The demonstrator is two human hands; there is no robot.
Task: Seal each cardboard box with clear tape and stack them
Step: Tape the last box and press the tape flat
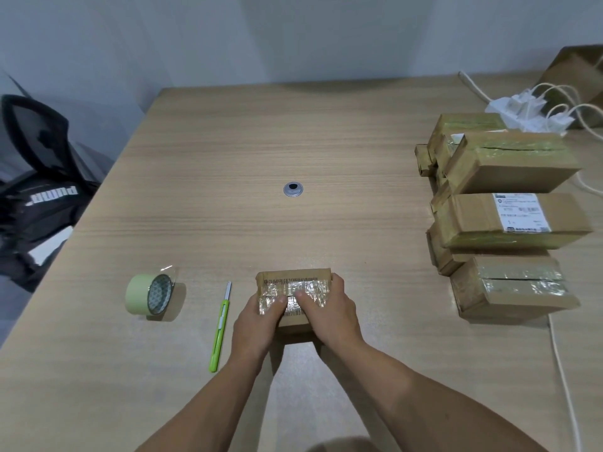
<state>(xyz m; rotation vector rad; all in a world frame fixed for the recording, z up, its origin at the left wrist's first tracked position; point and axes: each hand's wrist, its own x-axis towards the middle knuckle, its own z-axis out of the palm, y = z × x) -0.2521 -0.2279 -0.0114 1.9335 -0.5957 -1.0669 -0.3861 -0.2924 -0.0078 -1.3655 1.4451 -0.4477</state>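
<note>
While the taped box point(293, 279) sits near the surface's point(228, 141) front edge, my left hand point(257, 319) and right hand point(331, 309) grip its sides, fingers point(338, 283) curled round it, thumbs point(280, 301) on top.

Box at lower centre of the table point(228, 151).
Small box point(293, 288) lower centre; cutter point(220, 327), then tape roll point(148, 293) to its left; stacked boxes point(502, 216) at right edge.

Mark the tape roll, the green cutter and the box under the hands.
tape roll point(143, 296), head view, green outer band.
green cutter point(221, 324), head view, middle of the handle.
small box point(293, 283), head view, taped top face, far half.
</note>
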